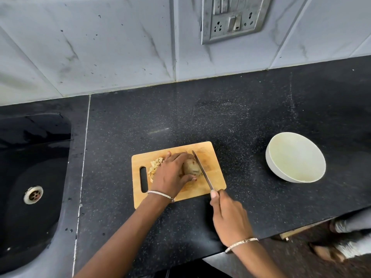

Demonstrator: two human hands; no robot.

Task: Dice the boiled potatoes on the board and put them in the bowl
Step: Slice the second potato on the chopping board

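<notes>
— While your right hand (228, 215) grips the knife (201, 168) handle nearest you, your left hand (172, 173) curls over the brown-skinned potato (191, 167), the blade resting against its three-o'clock side.

— So you're mid-dice, I'd judge. Next, slice down in even slabs; boiled flesh is likely soft, so press lightly.

— At the potato's nine o'clock, your pale cubes (155, 167) sit heaped on the wooden cutting board (216, 175).

— Farther off, at three o'clock, your round off-white bowl (277, 173) holds no potato yet on the speckled black countertop (241, 117).

Bare forearms (128, 233), thin silver wrist bangles (160, 195)
</notes>
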